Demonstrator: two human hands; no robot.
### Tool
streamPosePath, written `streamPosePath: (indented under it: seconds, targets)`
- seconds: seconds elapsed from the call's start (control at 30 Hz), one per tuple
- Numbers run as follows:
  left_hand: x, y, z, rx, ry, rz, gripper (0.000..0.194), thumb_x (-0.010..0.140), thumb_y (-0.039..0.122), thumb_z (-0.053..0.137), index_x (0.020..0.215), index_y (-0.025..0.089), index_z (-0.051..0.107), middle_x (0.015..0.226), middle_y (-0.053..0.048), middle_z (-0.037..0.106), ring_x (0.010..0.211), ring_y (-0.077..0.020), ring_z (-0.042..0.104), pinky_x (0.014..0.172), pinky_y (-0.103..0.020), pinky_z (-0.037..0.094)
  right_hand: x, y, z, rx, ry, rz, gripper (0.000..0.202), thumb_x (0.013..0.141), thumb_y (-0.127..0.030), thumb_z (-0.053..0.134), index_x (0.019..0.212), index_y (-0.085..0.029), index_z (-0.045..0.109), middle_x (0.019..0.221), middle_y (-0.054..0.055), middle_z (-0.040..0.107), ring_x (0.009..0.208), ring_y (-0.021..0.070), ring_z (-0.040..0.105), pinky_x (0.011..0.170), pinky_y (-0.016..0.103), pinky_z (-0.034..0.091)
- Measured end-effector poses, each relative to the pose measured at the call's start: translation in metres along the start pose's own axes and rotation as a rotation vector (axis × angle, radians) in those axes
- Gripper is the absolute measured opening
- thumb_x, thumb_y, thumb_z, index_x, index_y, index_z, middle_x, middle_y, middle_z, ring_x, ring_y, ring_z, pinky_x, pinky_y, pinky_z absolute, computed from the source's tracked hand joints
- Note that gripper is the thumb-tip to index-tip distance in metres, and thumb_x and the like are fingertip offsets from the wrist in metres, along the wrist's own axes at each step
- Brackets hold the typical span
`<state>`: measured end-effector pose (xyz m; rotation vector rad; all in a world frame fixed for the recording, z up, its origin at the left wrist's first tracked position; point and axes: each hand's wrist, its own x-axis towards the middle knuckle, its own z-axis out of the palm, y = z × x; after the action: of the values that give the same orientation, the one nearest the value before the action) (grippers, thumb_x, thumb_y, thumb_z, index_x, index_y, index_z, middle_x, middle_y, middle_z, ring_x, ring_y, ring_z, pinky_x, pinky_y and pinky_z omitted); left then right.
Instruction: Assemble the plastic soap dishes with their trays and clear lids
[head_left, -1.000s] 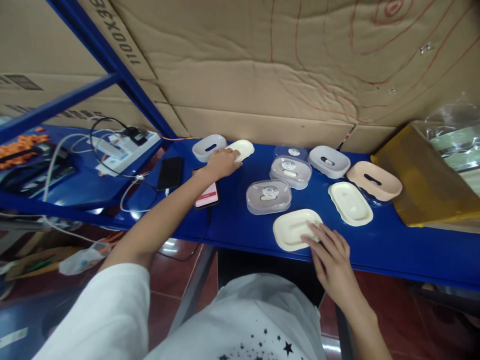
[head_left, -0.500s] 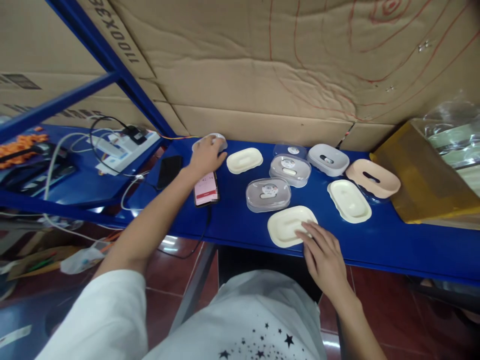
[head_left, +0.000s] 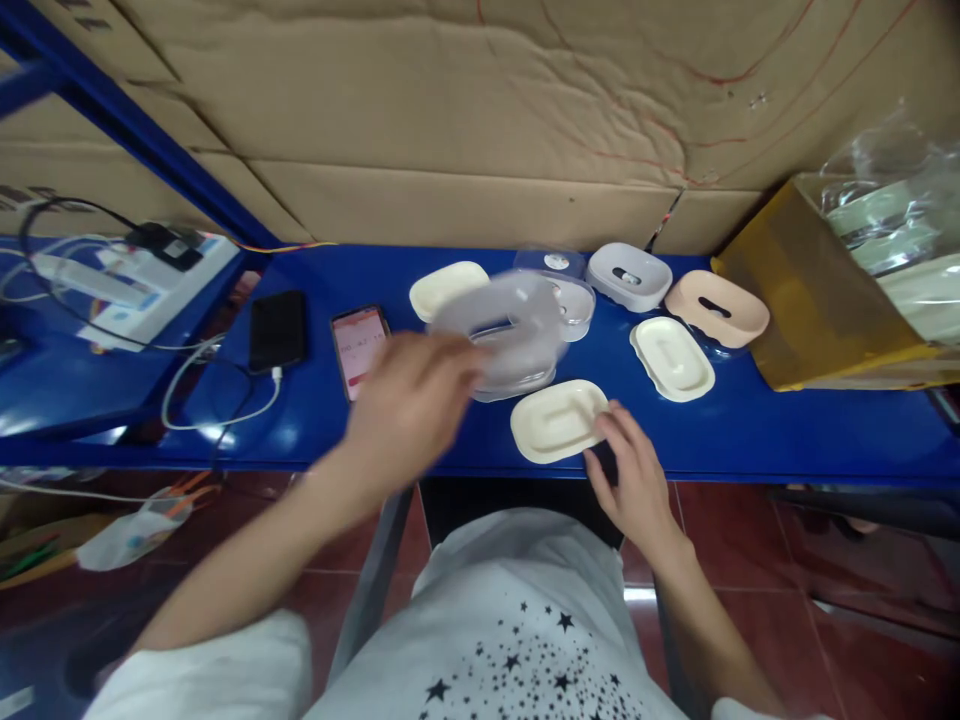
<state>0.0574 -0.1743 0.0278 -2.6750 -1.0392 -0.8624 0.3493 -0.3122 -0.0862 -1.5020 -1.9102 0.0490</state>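
Note:
My left hand (head_left: 420, 395), blurred, pinches a translucent oval piece (head_left: 517, 300) above the clear-lidded grey soap dish (head_left: 517, 375). At the front, the fingers of my right hand (head_left: 626, 460) touch the right end of a cream oval tray (head_left: 559, 422) lying on the blue shelf. A second cream tray (head_left: 450, 285) lies behind the raised piece, partly covered by it. To the right is a third cream tray (head_left: 673, 360). Behind it sit a grey soap dish (head_left: 628, 275) and a beige soap dish (head_left: 720, 310). Another lidded grey dish (head_left: 576, 308) is partly hidden.
A phone (head_left: 356, 350) and a black power bank (head_left: 277, 330) with a white cable lie at the left. A power strip (head_left: 161, 285) is farther left. At the right stands a carton (head_left: 817, 290) with wrapped pieces; cardboard (head_left: 450, 110) rises behind.
My left hand has moved right from the back of the shelf, lifting the translucent piece. My right hand remains at the front cream tray. The camera view has shifted.

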Motion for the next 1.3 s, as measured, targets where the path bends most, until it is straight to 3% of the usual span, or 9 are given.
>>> streamPosePath:
  seconds: [0.1, 0.2, 0.4, 0.7, 0.83, 1.0, 1.13, 1.23, 1.3]
  targets:
    - [-0.023, 0.071, 0.012, -0.038, -0.066, 0.209, 0.030, 0.104, 0.007, 0.057, 0.129, 0.017, 0.070, 0.122, -0.011, 0.079, 0.108, -0.0256, 0.073, 0.100, -0.046, 0.052, -0.002, 0.003, -0.005, 0.084, 0.104, 0.069, 0.103, 0.101, -0.027, 0.076, 0.178, -0.039, 0.009, 0.185, 0.013, 0.017, 0.161, 0.0396, 0.045, 0.124, 0.065, 0.053]
    - [-0.033, 0.100, 0.036, -0.007, -0.116, 0.237, 0.031, 0.105, 0.004, 0.055, 0.128, 0.013, 0.073, 0.121, -0.012, 0.080, 0.107, -0.0258, 0.074, 0.099, -0.046, 0.052, 0.000, 0.007, -0.013, 0.130, 0.020, 0.071, 0.101, 0.102, -0.030, 0.075, 0.177, -0.045, 0.009, 0.188, 0.006, -0.003, 0.160, 0.0396, 0.047, 0.123, 0.064, 0.055]
    - [-0.035, 0.095, 0.056, 0.019, -0.129, 0.197, 0.025, 0.107, 0.011, 0.060, 0.127, 0.017, 0.074, 0.124, -0.010, 0.079, 0.109, -0.0266, 0.073, 0.105, -0.048, 0.052, 0.020, 0.016, -0.026, 0.070, -0.230, -0.024, 0.076, 0.110, -0.022, 0.058, 0.174, -0.048, 0.027, 0.187, 0.000, 0.018, 0.169, 0.0352, 0.032, 0.131, 0.064, 0.044]
    - [-0.053, 0.099, 0.068, -0.072, -0.234, 0.135, 0.047, 0.107, 0.013, 0.058, 0.153, 0.023, 0.060, 0.154, -0.013, 0.065, 0.148, -0.0311, 0.057, 0.125, -0.055, 0.041, 0.029, 0.029, -0.030, 0.095, -0.267, -0.008, 0.056, 0.110, -0.035, 0.063, 0.164, -0.036, 0.050, 0.181, 0.008, 0.036, 0.163, 0.0334, 0.044, 0.129, 0.060, 0.048]
    - [-0.035, 0.064, 0.052, -0.220, -0.078, 0.098, 0.037, 0.107, 0.017, 0.061, 0.143, 0.024, 0.066, 0.145, -0.013, 0.071, 0.133, -0.0268, 0.068, 0.113, -0.047, 0.052, 0.027, 0.029, -0.029, 0.031, -0.256, -0.036, 0.056, 0.109, -0.039, 0.065, 0.163, -0.034, 0.051, 0.180, 0.012, 0.037, 0.161, 0.0375, 0.046, 0.126, 0.063, 0.050]
    - [0.000, 0.017, 0.024, -0.147, 0.073, -0.065, 0.027, 0.109, 0.018, 0.057, 0.131, 0.024, 0.070, 0.131, -0.011, 0.077, 0.120, -0.0261, 0.074, 0.100, -0.043, 0.058, 0.031, 0.028, -0.027, 0.009, -0.206, -0.072, 0.052, 0.110, -0.037, 0.062, 0.161, -0.033, 0.053, 0.175, 0.013, 0.046, 0.156, 0.0375, 0.053, 0.123, 0.062, 0.054]
    - [-0.005, 0.039, 0.027, -0.214, 0.010, 0.010, 0.024, 0.111, 0.028, 0.061, 0.132, 0.023, 0.069, 0.135, -0.012, 0.076, 0.126, -0.0267, 0.073, 0.104, -0.044, 0.060, 0.035, 0.026, -0.028, 0.023, -0.184, -0.120, 0.046, 0.111, -0.034, 0.061, 0.157, -0.030, 0.058, 0.169, 0.012, 0.054, 0.154, 0.0345, 0.056, 0.125, 0.058, 0.054]
    - [-0.028, 0.070, 0.044, -0.191, -0.157, 0.120, 0.043, 0.108, 0.047, 0.066, 0.144, 0.022, 0.064, 0.154, -0.017, 0.065, 0.143, -0.0352, 0.063, 0.116, -0.055, 0.056, 0.038, 0.026, -0.029, 0.023, -0.226, -0.132, 0.041, 0.111, -0.035, 0.060, 0.151, -0.027, 0.062, 0.165, 0.012, 0.059, 0.155, 0.0328, 0.055, 0.125, 0.056, 0.053]
    - [-0.043, 0.080, 0.057, -0.163, -0.203, 0.121, 0.044, 0.109, 0.046, 0.064, 0.146, 0.021, 0.063, 0.160, -0.018, 0.061, 0.149, -0.0365, 0.059, 0.119, -0.056, 0.054, 0.039, 0.025, -0.029, 0.007, -0.249, -0.145, 0.039, 0.111, -0.036, 0.060, 0.148, -0.025, 0.064, 0.163, 0.012, 0.061, 0.154, 0.0324, 0.055, 0.125, 0.056, 0.054]
